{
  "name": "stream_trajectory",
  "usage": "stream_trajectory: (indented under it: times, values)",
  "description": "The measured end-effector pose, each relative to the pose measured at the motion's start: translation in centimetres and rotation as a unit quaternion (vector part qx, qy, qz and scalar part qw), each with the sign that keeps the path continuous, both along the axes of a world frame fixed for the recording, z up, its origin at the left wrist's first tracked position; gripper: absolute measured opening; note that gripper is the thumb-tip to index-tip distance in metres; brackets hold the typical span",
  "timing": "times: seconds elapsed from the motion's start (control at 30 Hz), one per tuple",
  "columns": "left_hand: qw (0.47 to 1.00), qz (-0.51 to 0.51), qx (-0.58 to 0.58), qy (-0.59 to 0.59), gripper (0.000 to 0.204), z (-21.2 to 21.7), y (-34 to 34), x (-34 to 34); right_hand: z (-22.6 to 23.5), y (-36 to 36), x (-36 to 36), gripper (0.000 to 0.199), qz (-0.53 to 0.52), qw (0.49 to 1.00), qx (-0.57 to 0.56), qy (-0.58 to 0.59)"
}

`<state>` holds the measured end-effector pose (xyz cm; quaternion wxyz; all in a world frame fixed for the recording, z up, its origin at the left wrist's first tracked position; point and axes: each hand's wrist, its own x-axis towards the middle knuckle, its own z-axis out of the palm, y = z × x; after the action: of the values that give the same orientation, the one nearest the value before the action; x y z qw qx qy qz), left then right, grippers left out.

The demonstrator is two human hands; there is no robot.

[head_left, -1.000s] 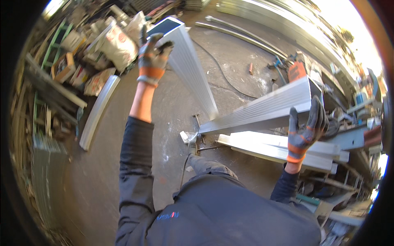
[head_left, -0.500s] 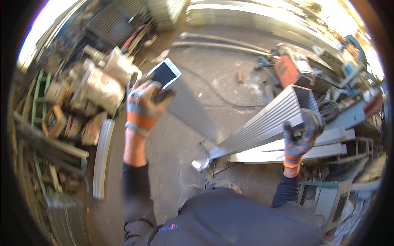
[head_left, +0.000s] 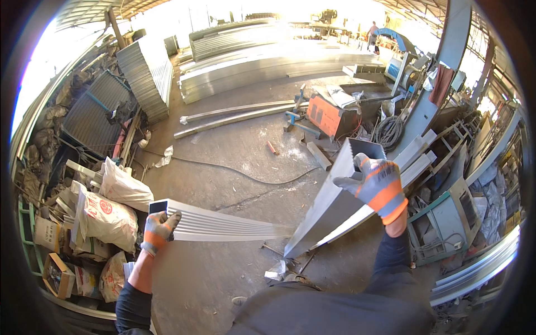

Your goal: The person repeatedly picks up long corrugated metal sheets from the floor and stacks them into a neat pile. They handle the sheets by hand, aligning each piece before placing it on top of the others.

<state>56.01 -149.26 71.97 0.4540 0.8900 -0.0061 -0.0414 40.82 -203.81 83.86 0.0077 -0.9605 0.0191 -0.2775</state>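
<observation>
Two long silver metal tubes with ribbed sides stand before me, their far ends meeting low near my feet. At the left, my left hand [head_left: 160,230], in a grey and orange glove, is closed on the hollow rectangular end of the left metal tube [head_left: 229,222], which leans well over to the left. My right hand [head_left: 377,187], gloved alike, grips the upper edge of the right metal tube [head_left: 324,207]. That tube leans right with its hollow end up; some of the fingers' contact is hidden. A small hand tool [head_left: 274,251] lies by the tubes' lower ends.
White sacks [head_left: 106,218] and a wooden box [head_left: 58,275] crowd the left. Across the floor runs a black cable [head_left: 240,169]. Ahead are an orange machine [head_left: 329,117] and stacked metal profiles [head_left: 268,70]. A grey-green metal frame [head_left: 441,220] stands right. A person [head_left: 372,34] is far off.
The view has risen to show more of the workshop. My left hand has gone left and lower with the left tube tilting along. My right hand has turned at the right tube's top.
</observation>
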Motion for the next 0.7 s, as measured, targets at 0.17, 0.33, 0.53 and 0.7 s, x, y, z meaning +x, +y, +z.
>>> stream_trajectory:
  times: [0.17, 0.33, 0.53, 0.7]
  values:
    - [0.993, 0.066, -0.091, -0.043, 0.029, -1.0, 18.8, -1.1, 1.7, 6.1, 0.4, 0.070, 0.026, 0.988, -0.010, 0.150]
    - [0.986, 0.098, -0.105, -0.089, 0.040, 7.2, 40.4, -9.9, -1.9, 11.1, 3.1, 0.055, 0.092, 0.952, -0.203, 0.208]
    - [0.968, 0.210, -0.043, -0.129, 0.049, 13.2, 56.9, -21.5, -0.6, 28.8, 9.8, 0.051, 0.170, 0.949, -0.011, 0.267]
    - [0.951, 0.277, 0.088, -0.108, 0.041, 15.2, 63.3, -25.5, 8.9, 45.6, 14.9, 0.038, 0.259, 0.900, 0.139, 0.320]
